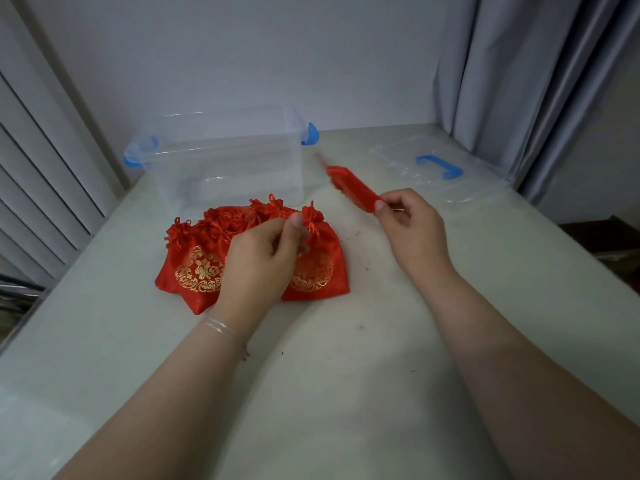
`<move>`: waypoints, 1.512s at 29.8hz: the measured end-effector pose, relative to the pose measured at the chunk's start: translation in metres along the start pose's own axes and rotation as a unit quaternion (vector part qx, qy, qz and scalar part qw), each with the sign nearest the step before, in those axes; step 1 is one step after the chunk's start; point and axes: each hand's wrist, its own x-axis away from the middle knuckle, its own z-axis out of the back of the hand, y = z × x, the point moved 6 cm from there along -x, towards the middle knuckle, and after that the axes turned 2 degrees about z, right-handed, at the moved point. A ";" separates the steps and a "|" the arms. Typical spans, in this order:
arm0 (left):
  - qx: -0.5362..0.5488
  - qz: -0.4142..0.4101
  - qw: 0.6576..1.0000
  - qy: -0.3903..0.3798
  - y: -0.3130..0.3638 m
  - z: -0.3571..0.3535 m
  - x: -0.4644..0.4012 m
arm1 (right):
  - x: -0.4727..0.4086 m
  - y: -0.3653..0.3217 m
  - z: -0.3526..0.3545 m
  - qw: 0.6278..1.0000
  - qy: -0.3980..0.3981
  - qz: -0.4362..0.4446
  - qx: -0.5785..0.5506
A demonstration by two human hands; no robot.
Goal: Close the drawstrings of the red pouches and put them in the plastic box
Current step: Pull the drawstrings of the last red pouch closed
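Right hand (408,225): pinches blurred red pouch (351,187) above table (346,341), long axis slanting toward far left.
Left hand (263,258): pinches gathered neck in pouch pile (197,268).
Plastic box (225,161): far-left corner.

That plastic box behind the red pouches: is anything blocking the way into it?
Nothing visible does. The plastic box stands open just behind the pile of red pouches, and its lid lies apart on the table to the right.
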 end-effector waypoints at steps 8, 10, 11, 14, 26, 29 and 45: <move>0.540 0.300 0.777 -0.123 -0.009 -0.005 -0.002 | 0.041 -0.059 -0.023 0.956 -0.148 0.254 -0.009; 0.555 0.322 0.761 -0.094 -0.016 -0.002 -0.001 | 0.043 -0.062 -0.024 0.951 -0.181 0.251 -0.007; 0.539 0.330 0.771 -0.078 -0.020 -0.003 -0.001 | 0.044 -0.061 -0.025 0.953 -0.190 0.234 -0.015; 0.484 0.320 0.813 -0.047 -0.026 -0.003 -0.002 | 0.044 -0.056 -0.025 0.975 -0.162 0.115 -0.099; 0.389 0.301 0.837 -0.240 -0.007 -0.035 0.022 | 0.041 -0.017 -0.036 0.939 -0.125 -0.200 -0.249; 0.390 0.322 0.849 -0.150 -0.019 -0.030 0.015 | 0.044 -0.012 -0.037 0.927 -0.133 -0.227 -0.269; 0.393 0.321 0.860 -0.058 -0.025 -0.023 0.011 | 0.038 0.001 -0.027 0.911 -0.007 -0.235 -0.340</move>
